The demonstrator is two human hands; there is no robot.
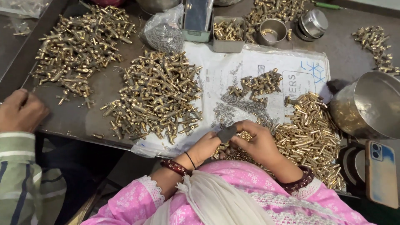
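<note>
- Two hands meet at the table's near edge: left hand and right hand pinch one small brass piece between their fingertips.
- Brass tubes lie heaped just right of the right hand, nearer it.
- Steel pins lie just beyond both hands.

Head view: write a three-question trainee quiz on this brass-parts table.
1. True or false: a phone lies at the table's right edge.
2. Which side of the hands has the brass tubes: A left, B right?
3. What lies on the white sheet just beyond the left hand and right hand?

Key: 1 true. 2 B. 3 small grey screws.
</note>
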